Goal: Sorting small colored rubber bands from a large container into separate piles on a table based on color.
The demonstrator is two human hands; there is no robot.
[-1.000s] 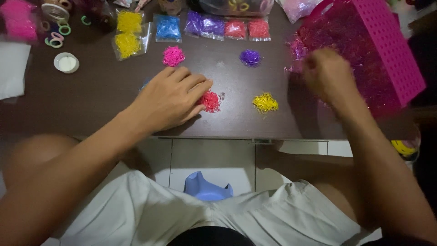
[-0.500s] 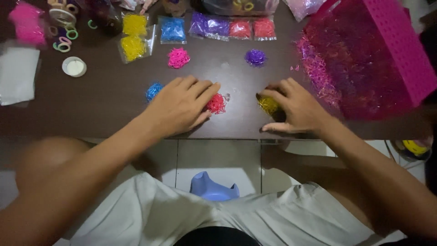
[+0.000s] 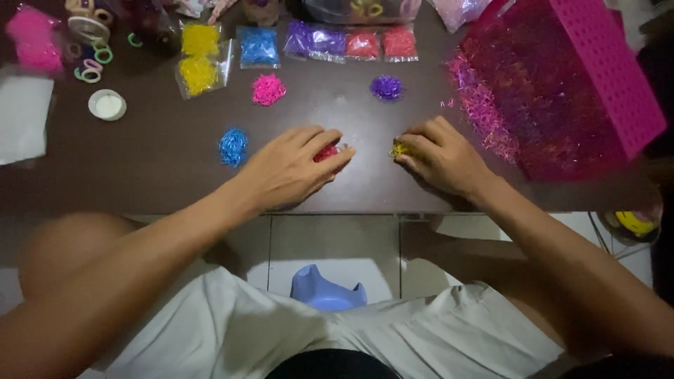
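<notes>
Fingers of the left hand (image 3: 291, 168) curl over a red band clump (image 3: 327, 151); right hand (image 3: 439, 156) fingers pinch a yellow band clump (image 3: 399, 148) on the surface (image 3: 161, 161). Both clumps look light, soft and springy, best pinched through the middle.

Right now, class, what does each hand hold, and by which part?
The left hand covers a red band pile from above; the right hand covers a yellow band pile. Whether either grips cannot be told.
</notes>
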